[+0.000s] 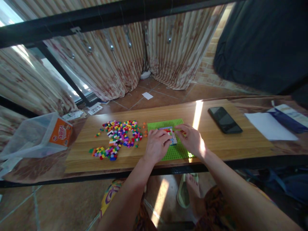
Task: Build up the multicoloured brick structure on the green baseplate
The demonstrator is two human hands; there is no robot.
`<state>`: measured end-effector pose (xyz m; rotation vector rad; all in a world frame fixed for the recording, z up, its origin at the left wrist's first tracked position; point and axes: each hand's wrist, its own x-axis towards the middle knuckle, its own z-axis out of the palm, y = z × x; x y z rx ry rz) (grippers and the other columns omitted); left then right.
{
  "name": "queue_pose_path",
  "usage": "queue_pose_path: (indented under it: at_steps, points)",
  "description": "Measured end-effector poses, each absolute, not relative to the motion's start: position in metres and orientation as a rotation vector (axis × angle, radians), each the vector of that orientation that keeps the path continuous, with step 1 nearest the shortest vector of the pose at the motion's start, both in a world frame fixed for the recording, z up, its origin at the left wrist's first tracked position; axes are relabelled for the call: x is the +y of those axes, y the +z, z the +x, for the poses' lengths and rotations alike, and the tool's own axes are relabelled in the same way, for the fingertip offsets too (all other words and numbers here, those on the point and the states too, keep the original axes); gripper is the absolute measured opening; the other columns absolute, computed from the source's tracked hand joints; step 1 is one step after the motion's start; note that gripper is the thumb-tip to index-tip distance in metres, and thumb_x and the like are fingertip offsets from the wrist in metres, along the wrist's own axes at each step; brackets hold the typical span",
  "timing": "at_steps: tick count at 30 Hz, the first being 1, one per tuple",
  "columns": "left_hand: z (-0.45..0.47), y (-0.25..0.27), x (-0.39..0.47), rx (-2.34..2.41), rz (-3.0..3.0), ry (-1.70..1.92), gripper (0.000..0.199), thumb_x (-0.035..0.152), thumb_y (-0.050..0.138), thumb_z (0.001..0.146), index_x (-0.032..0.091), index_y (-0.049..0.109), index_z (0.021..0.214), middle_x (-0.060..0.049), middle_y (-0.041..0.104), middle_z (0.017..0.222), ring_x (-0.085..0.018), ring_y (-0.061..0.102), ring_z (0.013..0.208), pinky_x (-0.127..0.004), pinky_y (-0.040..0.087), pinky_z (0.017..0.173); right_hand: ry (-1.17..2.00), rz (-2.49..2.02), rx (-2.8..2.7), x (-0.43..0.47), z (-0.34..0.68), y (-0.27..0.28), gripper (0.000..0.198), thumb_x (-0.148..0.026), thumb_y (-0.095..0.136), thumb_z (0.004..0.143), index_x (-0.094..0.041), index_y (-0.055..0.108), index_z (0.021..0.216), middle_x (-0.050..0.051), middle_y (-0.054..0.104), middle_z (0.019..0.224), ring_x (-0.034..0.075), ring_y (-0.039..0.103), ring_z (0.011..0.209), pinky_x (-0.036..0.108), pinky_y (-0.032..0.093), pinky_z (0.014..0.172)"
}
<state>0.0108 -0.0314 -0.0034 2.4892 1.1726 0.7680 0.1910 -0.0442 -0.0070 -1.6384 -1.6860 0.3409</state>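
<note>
A green studded baseplate (176,156) lies on the wooden board, with a low, flat build of toy bricks (174,140) on it in white, red and blue. My left hand (157,144) rests over the left side of this build. Its fingers are bent and closed together at the bricks, and what lies under the fingertips is hidden. From the right, my right hand (191,139) reaches to the build's upper right edge. Its thumb and forefinger are curved and apart, and I see no brick between them.
Loose coloured bricks (125,136) spread over the left of the wooden board (134,160). A black phone (225,120) lies at the right, near white paper (269,126). A translucent plastic tub (36,134) with an orange label stands at far left. A dark bar crosses above.
</note>
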Motion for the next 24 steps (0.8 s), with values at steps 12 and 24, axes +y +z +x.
queue_pose_path:
  at_steps: [12,24]
  points:
    - [0.021,-0.013,-0.035,1.406,2.140,1.043,0.035,0.021,0.076,0.073,0.020,0.064,0.106,-0.008,0.060,0.116,-0.024,0.055,0.113,-0.042,0.044,0.101,0.629,-1.704,-1.584,-0.047,0.188,-0.007,0.026,-0.031,0.062,0.085,-0.018,0.070,0.106,0.008,0.073,0.099,0.017,0.068,0.071,0.031,0.055,0.067]
    - [0.024,-0.014,-0.031,1.443,1.995,1.016,0.044,0.018,0.078,0.069,0.018,0.060,0.109,-0.010,0.057,0.123,-0.027,0.052,0.120,-0.047,0.043,0.106,0.928,-1.596,-1.447,-0.038,0.189,-0.025,0.037,-0.024,0.063,0.078,-0.017,0.066,0.115,0.008,0.073,0.105,0.018,0.068,0.081,0.036,0.057,0.078]
